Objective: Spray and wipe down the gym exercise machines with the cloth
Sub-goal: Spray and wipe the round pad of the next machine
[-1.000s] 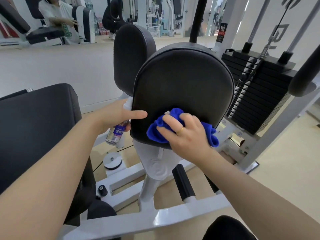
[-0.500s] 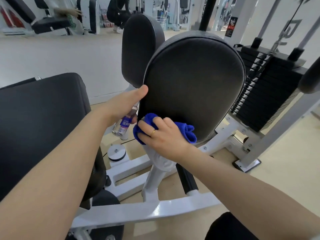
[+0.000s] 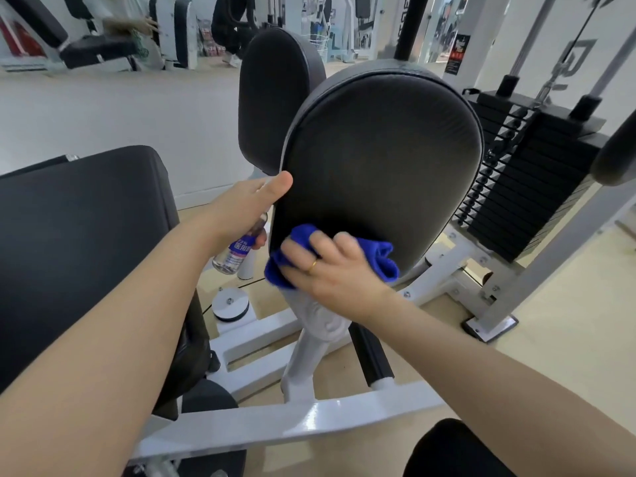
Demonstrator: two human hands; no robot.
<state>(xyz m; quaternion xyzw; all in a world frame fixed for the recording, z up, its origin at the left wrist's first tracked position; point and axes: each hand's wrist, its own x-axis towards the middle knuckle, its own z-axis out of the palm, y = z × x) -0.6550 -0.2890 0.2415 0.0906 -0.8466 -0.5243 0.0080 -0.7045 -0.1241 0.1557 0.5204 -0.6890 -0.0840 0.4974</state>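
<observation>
A large black oval pad (image 3: 382, 156) of a white-framed gym machine stands upright in front of me. My right hand (image 3: 330, 270) presses a bunched blue cloth (image 3: 382, 259) against the pad's lower left edge. My left hand (image 3: 247, 204) holds a small clear spray bottle (image 3: 237, 253) with a blue label, hanging below the palm, while its thumb rests on the pad's left rim. A second black pad (image 3: 275, 91) stands just behind the first one.
A black seat cushion (image 3: 82, 235) fills the left side. The black weight stack (image 3: 526, 187) stands at the right with chrome guide rods. White frame bars (image 3: 275, 428) cross the floor below. A mirror at the back shows other machines and a person.
My right hand slid the blue cloth left along the pad's bottom edge and now sits at the lower left. My left thumb moved up onto the pad's rim.
</observation>
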